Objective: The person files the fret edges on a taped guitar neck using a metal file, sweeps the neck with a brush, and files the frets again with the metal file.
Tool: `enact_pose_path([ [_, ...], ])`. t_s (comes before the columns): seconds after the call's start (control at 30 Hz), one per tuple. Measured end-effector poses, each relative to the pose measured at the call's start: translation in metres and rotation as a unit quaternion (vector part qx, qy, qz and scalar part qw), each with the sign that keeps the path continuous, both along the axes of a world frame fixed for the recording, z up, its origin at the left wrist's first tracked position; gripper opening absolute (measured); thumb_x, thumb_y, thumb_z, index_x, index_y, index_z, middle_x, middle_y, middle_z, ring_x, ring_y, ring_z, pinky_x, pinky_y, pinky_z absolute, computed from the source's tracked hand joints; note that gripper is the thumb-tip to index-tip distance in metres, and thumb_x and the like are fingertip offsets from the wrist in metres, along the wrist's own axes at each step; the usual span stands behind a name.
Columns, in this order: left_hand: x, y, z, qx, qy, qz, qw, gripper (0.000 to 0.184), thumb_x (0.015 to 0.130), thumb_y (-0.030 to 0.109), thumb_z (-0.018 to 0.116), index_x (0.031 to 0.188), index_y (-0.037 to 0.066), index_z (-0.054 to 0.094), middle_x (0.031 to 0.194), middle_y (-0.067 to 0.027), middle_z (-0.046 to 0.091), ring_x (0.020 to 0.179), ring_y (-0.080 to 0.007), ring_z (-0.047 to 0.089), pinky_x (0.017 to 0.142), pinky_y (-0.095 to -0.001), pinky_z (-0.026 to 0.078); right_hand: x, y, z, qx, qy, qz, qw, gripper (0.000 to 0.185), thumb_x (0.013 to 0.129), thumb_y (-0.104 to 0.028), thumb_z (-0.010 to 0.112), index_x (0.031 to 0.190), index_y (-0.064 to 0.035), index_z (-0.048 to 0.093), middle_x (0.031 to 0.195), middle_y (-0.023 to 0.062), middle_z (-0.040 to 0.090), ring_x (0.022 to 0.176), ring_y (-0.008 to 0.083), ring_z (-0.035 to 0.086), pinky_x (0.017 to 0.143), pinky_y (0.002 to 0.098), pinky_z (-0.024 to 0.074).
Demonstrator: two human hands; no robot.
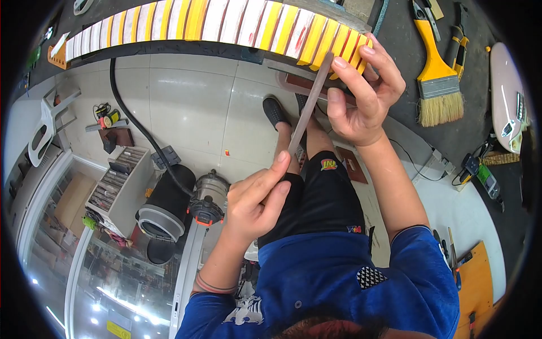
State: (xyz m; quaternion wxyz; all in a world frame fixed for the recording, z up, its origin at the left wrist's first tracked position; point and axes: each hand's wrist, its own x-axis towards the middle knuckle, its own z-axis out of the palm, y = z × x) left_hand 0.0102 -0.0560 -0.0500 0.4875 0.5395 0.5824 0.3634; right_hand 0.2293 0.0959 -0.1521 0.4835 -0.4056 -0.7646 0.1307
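Observation:
A long row of yellow and white slats point(237, 22) runs along the bench edge at the top, with dark and reddish gaps between them. My left hand point(257, 198) is closed around the lower end of a thin grey-brown flat stick point(310, 107), its index finger laid along it. The stick slants up to the yellow slats near the right end of the row. There my right hand point(367, 90) touches the end slats with its index and middle fingertips, close to the stick's upper tip. Its fingers are apart, and the thumb stands away below them.
On the dark bench at right lie a yellow-handled paintbrush point(437, 73), pliers point(458, 48) and a pale guitar-like body point(506, 96). A shop vacuum point(209, 195) with a black hose point(132, 113) stands on the floor at left, beside a storage box point(121, 181) and glass case point(124, 288).

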Motion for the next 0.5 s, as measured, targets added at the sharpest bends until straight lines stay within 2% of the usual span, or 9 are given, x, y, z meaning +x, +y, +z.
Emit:
enact_pose_path([
  [0.03, 0.003, 0.009, 0.003, 0.009, 0.012, -0.002, 1.0, 0.053, 0.096, -0.007, 0.075, 0.148, -0.002, 0.069, 0.122, -0.0236, 0.081, 0.088, -0.0255, 0.081, 0.081, -0.0336, 0.061, 0.001, 0.0, -0.001, 0.001, -0.002, -0.001, 1.0, 0.053, 0.083, -0.004, 0.074, 0.132, -0.0223, 0.079, 0.14, 0.0128, 0.051, 0.141, 0.0416, 0.057, 0.116, 0.0449, 0.0562],
  [0.07, 0.01, 0.027, 0.001, 0.039, 0.016, 0.007, 0.999, 0.052, 0.097, -0.007, 0.074, 0.149, -0.001, 0.069, 0.122, -0.0228, 0.081, 0.089, -0.0272, 0.081, 0.082, -0.0351, 0.062, 0.001, 0.0, -0.001, 0.001, 0.001, -0.001, 1.0, 0.052, 0.083, -0.004, 0.075, 0.132, -0.0217, 0.079, 0.141, 0.0129, 0.051, 0.141, 0.0416, 0.057, 0.117, 0.0452, 0.0559],
  [0.13, 0.029, 0.08, -0.001, 0.049, 0.002, 0.013, 0.999, 0.051, 0.1, -0.006, 0.07, 0.15, -0.003, 0.067, 0.134, -0.0216, 0.077, 0.105, -0.0247, 0.079, 0.091, -0.0337, 0.06, -0.002, 0.0, 0.0, 0.001, 0.012, -0.001, 1.0, 0.051, 0.083, -0.004, 0.075, 0.132, -0.0204, 0.079, 0.141, 0.013, 0.051, 0.141, 0.0415, 0.057, 0.118, 0.0459, 0.0553],
  [0.17, 0.036, 0.102, 0.003, 0.029, -0.018, 0.009, 0.999, 0.049, 0.102, -0.006, 0.068, 0.151, -0.005, 0.065, 0.145, -0.0214, 0.074, 0.12, -0.0206, 0.077, 0.1, -0.0309, 0.058, -0.002, 0.0, 0.001, 0.0, 0.019, -0.002, 1.0, 0.051, 0.083, -0.004, 0.075, 0.132, -0.0198, 0.079, 0.141, 0.0131, 0.051, 0.141, 0.0416, 0.057, 0.119, 0.0463, 0.055],
  [0.23, 0.039, 0.12, 0.008, -0.007, -0.011, 0.002, 1.0, 0.049, 0.102, -0.006, 0.067, 0.152, -0.004, 0.065, 0.145, -0.0204, 0.074, 0.123, -0.0206, 0.076, 0.102, -0.0314, 0.058, -0.004, 0.001, 0.003, -0.01, 0.028, 0.002, 1.0, 0.05, 0.083, -0.004, 0.076, 0.131, -0.0188, 0.079, 0.141, 0.0132, 0.051, 0.141, 0.0416, 0.057, 0.12, 0.0469, 0.0543],
  [0.3, 0.037, 0.109, 0.005, 0.031, 0.009, 0.005, 0.999, 0.05, 0.101, -0.008, 0.068, 0.151, -0.004, 0.065, 0.139, -0.0192, 0.077, 0.114, -0.0197, 0.078, 0.097, -0.0307, 0.059, -0.004, 0.0, 0.004, -0.012, 0.028, 0.004, 1.0, 0.05, 0.083, -0.005, 0.076, 0.131, -0.0183, 0.079, 0.141, 0.0133, 0.051, 0.141, 0.0417, 0.057, 0.12, 0.047, 0.0543],
  [0.37, 0.026, 0.06, 0.002, 0.06, 0.053, -0.003, 0.997, 0.052, 0.098, -0.01, 0.069, 0.15, -0.005, 0.066, 0.13, -0.0199, 0.08, 0.096, -0.0193, 0.08, 0.088, -0.03, 0.06, -0.002, 0.0, 0.003, -0.007, 0.017, 0.004, 1.0, 0.05, 0.083, -0.004, 0.077, 0.131, -0.0184, 0.079, 0.141, 0.0133, 0.051, 0.141, 0.0418, 0.057, 0.119, 0.0466, 0.0548],
  [0.4, 0.017, 0.033, 0.008, 0.032, 0.082, -0.018, 0.996, 0.053, 0.097, -0.012, 0.069, 0.149, -0.005, 0.067, 0.128, -0.0213, 0.081, 0.089, -0.0198, 0.079, 0.084, -0.0301, 0.06, -0.001, 0.001, 0.001, -0.003, 0.013, 0.005, 1.0, 0.05, 0.083, -0.005, 0.077, 0.131, -0.0184, 0.079, 0.141, 0.0132, 0.051, 0.141, 0.0417, 0.057, 0.119, 0.0464, 0.055],
  [0.5, 0.006, -0.003, 0.016, -0.034, 0.111, -0.039, 0.992, 0.056, 0.094, -0.014, 0.069, 0.148, -0.006, 0.067, 0.12, -0.0243, 0.081, 0.086, -0.0219, 0.078, 0.083, -0.0309, 0.06, 0.003, 0.001, -0.001, 0.002, -0.001, 0.006, 1.0, 0.05, 0.084, -0.006, 0.076, 0.132, -0.0184, 0.078, 0.14, 0.0132, 0.052, 0.14, 0.0416, 0.057, 0.118, 0.0459, 0.0556],
])
